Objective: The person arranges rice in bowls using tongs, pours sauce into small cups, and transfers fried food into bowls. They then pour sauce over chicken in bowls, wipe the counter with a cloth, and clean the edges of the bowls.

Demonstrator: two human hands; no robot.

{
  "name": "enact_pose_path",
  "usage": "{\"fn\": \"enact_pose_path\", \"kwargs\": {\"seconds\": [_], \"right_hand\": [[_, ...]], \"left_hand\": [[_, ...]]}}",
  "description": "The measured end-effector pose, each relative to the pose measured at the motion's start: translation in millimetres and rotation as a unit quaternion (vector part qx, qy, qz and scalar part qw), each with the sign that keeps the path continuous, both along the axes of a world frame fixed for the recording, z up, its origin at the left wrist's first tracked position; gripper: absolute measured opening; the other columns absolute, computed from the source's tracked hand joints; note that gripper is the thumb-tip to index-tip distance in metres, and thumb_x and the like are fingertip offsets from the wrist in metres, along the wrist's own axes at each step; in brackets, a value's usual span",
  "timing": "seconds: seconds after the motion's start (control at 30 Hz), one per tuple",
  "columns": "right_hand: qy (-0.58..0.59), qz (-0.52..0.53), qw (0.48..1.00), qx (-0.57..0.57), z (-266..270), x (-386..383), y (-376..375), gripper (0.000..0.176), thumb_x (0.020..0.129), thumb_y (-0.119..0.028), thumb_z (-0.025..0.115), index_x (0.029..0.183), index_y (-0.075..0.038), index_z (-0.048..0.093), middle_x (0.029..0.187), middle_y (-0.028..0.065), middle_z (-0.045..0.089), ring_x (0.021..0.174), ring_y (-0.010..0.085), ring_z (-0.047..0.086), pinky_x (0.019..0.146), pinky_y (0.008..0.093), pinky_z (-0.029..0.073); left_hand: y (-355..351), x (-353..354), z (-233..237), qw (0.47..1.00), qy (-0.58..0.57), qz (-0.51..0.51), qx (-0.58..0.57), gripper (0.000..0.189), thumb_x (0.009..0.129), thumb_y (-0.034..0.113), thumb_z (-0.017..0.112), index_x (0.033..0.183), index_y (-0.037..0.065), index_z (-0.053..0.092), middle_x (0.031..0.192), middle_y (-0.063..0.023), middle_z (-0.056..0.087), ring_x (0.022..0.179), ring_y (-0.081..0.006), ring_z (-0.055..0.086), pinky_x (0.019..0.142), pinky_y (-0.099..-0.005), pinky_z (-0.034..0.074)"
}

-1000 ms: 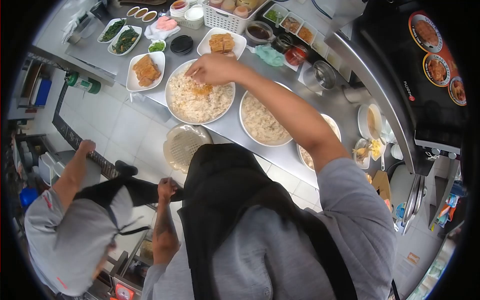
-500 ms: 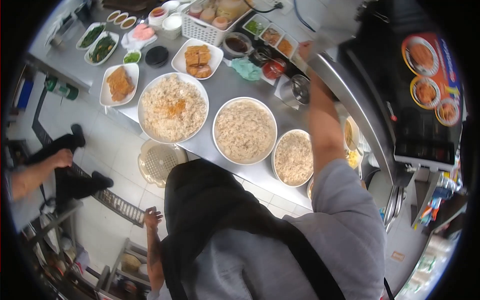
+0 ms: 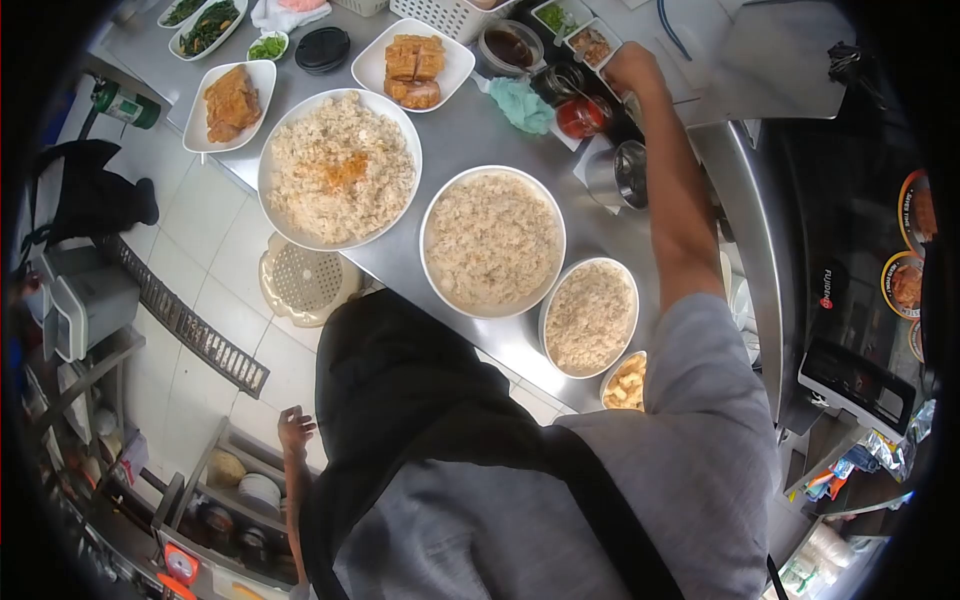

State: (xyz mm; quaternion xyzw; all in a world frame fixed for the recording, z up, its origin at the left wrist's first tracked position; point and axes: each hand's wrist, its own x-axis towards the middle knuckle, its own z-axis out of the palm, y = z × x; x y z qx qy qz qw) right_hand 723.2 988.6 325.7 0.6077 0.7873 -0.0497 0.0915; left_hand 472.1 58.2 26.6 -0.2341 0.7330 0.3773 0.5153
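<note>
My right hand reaches to the back of the counter, its fingers bunched at the topping containers; anything in them is hidden. Beside it are a tub of brown topping and a tub of chopped greens. My left hand hangs low at my side, holding nothing, fingers loosely apart. In front of me, a large white bowl of rice has orange bits heaped in its middle. To its right are a second bowl of rice and a smaller bowl of rice, both without orange bits on top.
Fried cutlets lie on two white dishes, a whole one and a sliced one. A metal canister, red-filled jar and green cloth stand near my right forearm. A black appliance is at right.
My right hand has come in over the topping containers, now covering the orange one. The view has shifted, and the other person at left is mostly out of it.
</note>
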Motion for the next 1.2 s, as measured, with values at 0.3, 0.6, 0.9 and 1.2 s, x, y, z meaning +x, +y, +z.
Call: {"fn": "enact_pose_path", "kwargs": {"seconds": [0.3,0.6,0.9,1.2], "right_hand": [[0.010,0.033,0.991,0.129,-50,19,26,0.036,0.077,-0.028,0.070,0.099,0.001,0.074,0.102,0.0249,0.071,0.098,0.0403,0.069,0.087,0.0438,0.056],[0.660,-0.047,0.748,-0.062,23,57,-20,0.028,0.079,-0.017,0.072,0.099,0.002,0.074,0.099,0.0220,0.074,0.098,0.0292,0.072,0.084,0.0373,0.057],[0.427,-0.117,0.879,-0.178,67,33,-298,0.018,0.086,-0.008,0.071,0.100,0.002,0.074,0.091,0.0139,0.076,0.082,0.0135,0.073,0.073,0.0279,0.059],[0.271,-0.062,0.959,0.052,98,6,-395,0.024,0.084,-0.011,0.070,0.107,-0.007,0.075,0.097,0.0175,0.075,0.089,0.0308,0.073,0.083,0.0389,0.056]], "left_hand": [[12,2,20,0.998,0.016,-0.059,0.028,0.023,0.100,0.015,0.051,0.123,0.013,0.052,0.091,-0.0184,0.070,0.061,-0.0234,0.067,0.039,-0.0267,0.044],[17,-69,11,0.988,0.027,-0.130,0.076,0.025,0.098,0.016,0.057,0.122,0.012,0.052,0.086,-0.0158,0.068,0.058,-0.0246,0.067,0.037,-0.0260,0.044],[79,-182,-56,0.981,-0.081,-0.162,0.075,0.025,0.092,0.043,0.049,0.091,0.021,0.062,0.072,-0.0026,0.049,0.055,-0.0206,0.043,0.044,-0.0305,0.035],[154,-269,-90,0.953,-0.140,-0.224,0.149,0.018,0.102,0.023,0.051,0.118,0.015,0.050,0.073,-0.0103,0.055,0.052,-0.0185,0.051,0.036,-0.0268,0.038]]}}
